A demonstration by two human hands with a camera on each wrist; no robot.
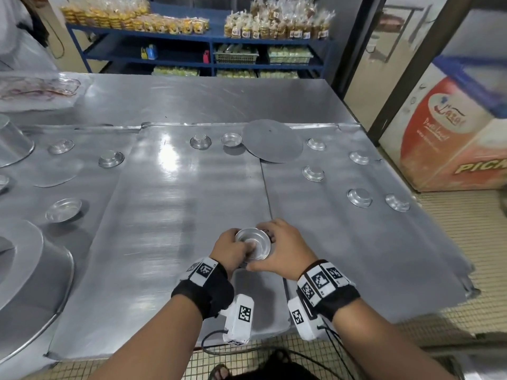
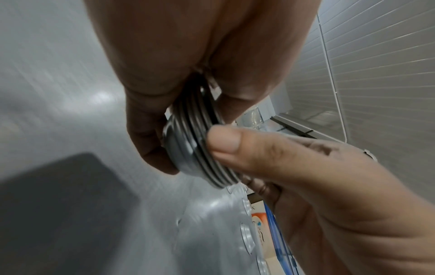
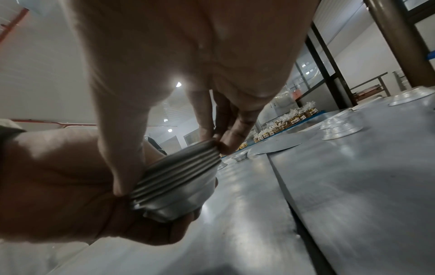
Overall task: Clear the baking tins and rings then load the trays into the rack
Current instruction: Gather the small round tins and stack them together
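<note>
Head view: left hand (image 1: 231, 249) and right hand (image 1: 277, 249) both curled around nested stack of tins (image 1: 252, 244), above near edge of tray (image 1: 175, 215) on surface (image 1: 192, 97).
Left wrist: thumb pinching stack rims.
Right wrist: fingertips clasping rims.

Steel desk (image 1: 192, 94) ran wide w/ a bright ceiling-light glare on its top, well ahead of the grips. Beyond its far edge stood a blue metal shelf unit (image 1: 211, 54), packed w/ bagged baked goods on the top level & crates lower down. Far right: dark door frame (image 1: 406, 69) w/ glass panels, then a red & white chest freezer (image 1: 450, 138). Floor (image 1: 452, 242) below & to the right was small cream tiles in a grid. Ceiling had white panels & a lamp (image 3: 179, 84).
</note>
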